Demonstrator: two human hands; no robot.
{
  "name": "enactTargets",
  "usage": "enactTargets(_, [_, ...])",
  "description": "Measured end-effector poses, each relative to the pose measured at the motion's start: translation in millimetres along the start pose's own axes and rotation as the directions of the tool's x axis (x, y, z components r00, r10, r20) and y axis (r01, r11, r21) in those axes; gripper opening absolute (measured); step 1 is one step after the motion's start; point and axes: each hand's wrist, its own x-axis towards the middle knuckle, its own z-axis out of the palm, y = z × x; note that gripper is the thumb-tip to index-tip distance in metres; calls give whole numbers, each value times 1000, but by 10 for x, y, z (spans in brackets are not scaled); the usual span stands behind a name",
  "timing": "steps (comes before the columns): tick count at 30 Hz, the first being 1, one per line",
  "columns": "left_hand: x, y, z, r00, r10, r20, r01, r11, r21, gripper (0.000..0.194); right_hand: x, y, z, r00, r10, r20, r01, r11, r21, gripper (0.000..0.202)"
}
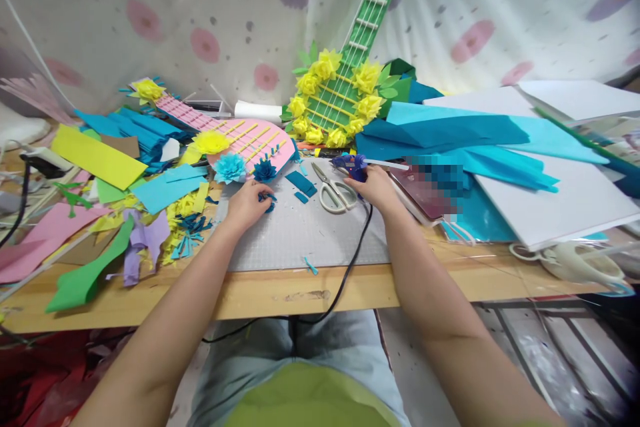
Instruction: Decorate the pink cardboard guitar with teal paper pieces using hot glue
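My left hand (246, 205) is closed, its fingertips pinching a small dark blue paper flower (269, 201) above the grey cutting mat (300, 240). Just beyond it lies a pink paper instrument (265, 140) with yellow strips, bearing a light blue paper flower (230, 167), a dark blue one (264, 170) and yellow ones. My right hand (376, 188) is wrapped round a blue glue gun (356, 163) with a white glue stick in its back. Between my hands are white-handled scissors (336, 197) and cut dark blue paper strips (301, 183).
A green paper instrument (325, 103) ringed with yellow flowers stands at the back. Paper scraps (150, 213) pile up on the left. Blue paper sheets (440, 137), a phone (423, 190) and a white cup (583, 261) are to the right. The black cord (357, 253) crosses the table edge.
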Motion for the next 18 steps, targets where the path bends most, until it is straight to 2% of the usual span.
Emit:
enactTargets(4, [-8, -28, 26, 996, 24, -88, -35, 991, -126, 9, 31, -38, 118, 996, 84, 3, -84, 995, 48, 39])
enactTargets(7, [-41, -35, 14, 985, 57, -164, -98, 963, -251, 9, 11, -77, 130, 990, 140, -6, -139, 984, 110, 36])
enactTargets(10, [-87, -41, -10, 984, 35, -173, -101, 916, -387, 12, -10, -110, 137, 979, 190, -67, -168, 954, 249, 37])
enactTargets(12, [-115, -44, -19, 990, -11, -138, -56, 877, -477, 15, -16, -133, 157, 975, 207, -77, -153, 885, 439, 41])
enactTargets(15, [-136, -45, -11, 993, -37, -115, -38, 808, -588, 17, -35, -195, 190, 983, 178, -49, -89, 692, 717, 48])
enactTargets(18, [-135, -43, 9, 987, -38, -159, -71, 775, -627, 16, -106, -299, 183, 997, 73, 38, -72, 560, 825, 47])
